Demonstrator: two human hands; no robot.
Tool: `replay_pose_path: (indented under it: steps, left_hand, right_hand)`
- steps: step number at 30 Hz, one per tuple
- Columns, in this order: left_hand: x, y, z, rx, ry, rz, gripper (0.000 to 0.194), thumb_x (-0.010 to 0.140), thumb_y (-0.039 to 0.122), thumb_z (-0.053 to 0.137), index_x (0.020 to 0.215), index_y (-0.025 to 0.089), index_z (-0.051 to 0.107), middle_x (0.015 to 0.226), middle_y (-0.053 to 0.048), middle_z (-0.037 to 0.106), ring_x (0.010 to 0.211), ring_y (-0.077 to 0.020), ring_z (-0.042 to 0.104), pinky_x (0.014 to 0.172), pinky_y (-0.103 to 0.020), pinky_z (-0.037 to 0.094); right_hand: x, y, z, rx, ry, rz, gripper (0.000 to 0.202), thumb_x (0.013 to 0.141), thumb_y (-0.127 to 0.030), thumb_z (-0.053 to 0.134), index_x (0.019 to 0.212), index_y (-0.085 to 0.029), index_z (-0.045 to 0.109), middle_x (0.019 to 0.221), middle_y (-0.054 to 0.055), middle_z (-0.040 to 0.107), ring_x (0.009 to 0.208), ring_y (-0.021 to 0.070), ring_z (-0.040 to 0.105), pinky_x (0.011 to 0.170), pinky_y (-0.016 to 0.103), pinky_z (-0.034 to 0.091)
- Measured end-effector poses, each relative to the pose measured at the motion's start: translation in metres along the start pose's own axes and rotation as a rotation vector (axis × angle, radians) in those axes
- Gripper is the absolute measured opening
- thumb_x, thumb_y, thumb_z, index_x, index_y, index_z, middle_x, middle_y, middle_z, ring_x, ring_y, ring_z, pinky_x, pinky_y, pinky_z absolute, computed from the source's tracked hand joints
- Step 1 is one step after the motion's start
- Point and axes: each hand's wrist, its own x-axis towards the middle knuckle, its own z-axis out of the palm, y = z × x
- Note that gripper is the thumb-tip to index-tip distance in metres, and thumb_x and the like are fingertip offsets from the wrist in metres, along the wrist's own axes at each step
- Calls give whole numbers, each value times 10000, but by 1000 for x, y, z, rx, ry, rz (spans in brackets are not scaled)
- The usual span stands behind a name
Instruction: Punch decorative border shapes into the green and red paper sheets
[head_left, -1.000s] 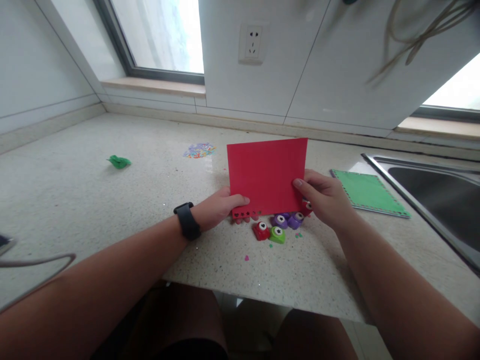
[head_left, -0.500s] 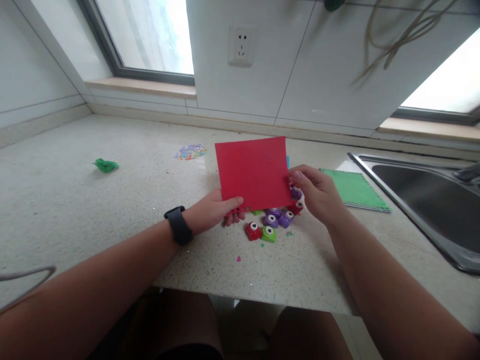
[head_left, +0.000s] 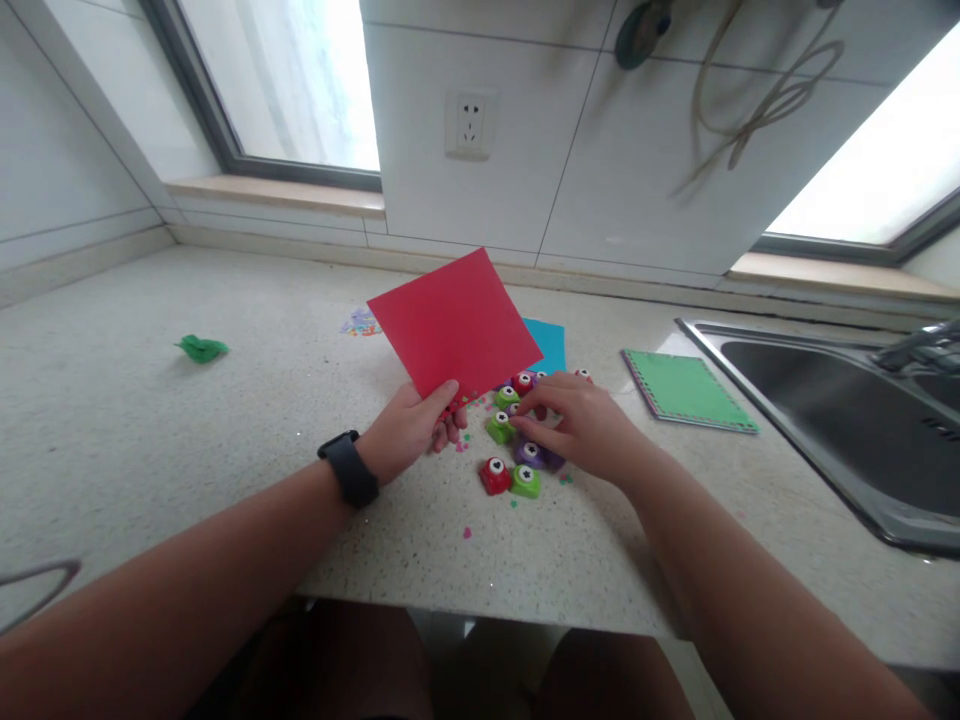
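A red sheet of paper (head_left: 457, 325) is held up at a tilt by my left hand (head_left: 409, 430), the thumb on top and the fingers curled beneath. Small punched holes run along its lower edge. My right hand (head_left: 581, 425) is over a cluster of small craft punches, thumb and fingertips closing at a purple craft punch (head_left: 514, 409) that they partly hide. Beside it are a green craft punch (head_left: 500, 428) and another purple punch (head_left: 529, 453). Nearer me stand a red punch (head_left: 495, 475) and a light green punch (head_left: 526, 481).
Blue paper (head_left: 551, 345) lies behind the punches. A green-topped stack of sheets (head_left: 690, 390) is by the metal sink (head_left: 795, 400) on the right. Crumpled green paper (head_left: 201, 348) lies far left. Colourful paper bits (head_left: 360, 322) and a pink cutout (head_left: 467, 533) are on the counter (head_left: 262, 440).
My right hand has left the red paper's right edge and moved left and down to the punches. The paper has turned and shifted left in my left hand. The view has shifted slightly.
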Motion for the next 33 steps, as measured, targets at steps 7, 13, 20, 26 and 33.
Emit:
replay_pose_path:
  steps: [7, 13, 20, 26, 33]
  left_hand:
    - [-1, 2, 3, -38, 13, 12, 409, 964, 489, 521, 754, 151, 616, 613, -36, 613, 451, -102, 526, 374, -196, 347]
    - [-4, 3, 3, -50, -6, 54, 487, 965, 553, 506, 733, 143, 627, 598, -28, 596, 453, -87, 497, 395, -188, 346]
    - [-12, 11, 11, -4, 27, 117, 503, 927, 601, 563, 744, 139, 643, 605, -17, 591, 466, -88, 481, 411, -203, 357]
    - [-13, 6, 13, 8, 89, 156, 461, 949, 558, 568, 786, 139, 668, 611, -16, 597, 484, -92, 475, 431, -216, 358]
    - [-13, 2, 12, 52, 140, 191, 451, 945, 560, 579, 801, 143, 675, 679, -39, 647, 526, -101, 504, 467, -229, 386]
  right_hand:
    - [13, -17, 14, -167, -65, 26, 301, 882, -504, 719, 960, -217, 769, 975, 101, 694, 946, 273, 630, 830, 399, 472]
    - [10, -13, 10, 230, 53, 207, 131, 893, -350, 723, 914, -221, 731, 944, 71, 718, 884, 231, 658, 799, 392, 496]
    - [3, -6, -10, 1175, 450, 391, 319, 847, -422, 774, 1048, -263, 585, 915, -1, 715, 772, 179, 734, 750, 374, 601]
    - [3, -19, -11, 1304, 595, 277, 289, 852, -398, 778, 1043, -284, 593, 1016, 11, 711, 888, 191, 749, 881, 406, 602]
    - [0, -25, -9, 1334, 559, 252, 406, 772, -295, 846, 1082, -265, 585, 1007, 36, 730, 924, 192, 738, 902, 394, 599]
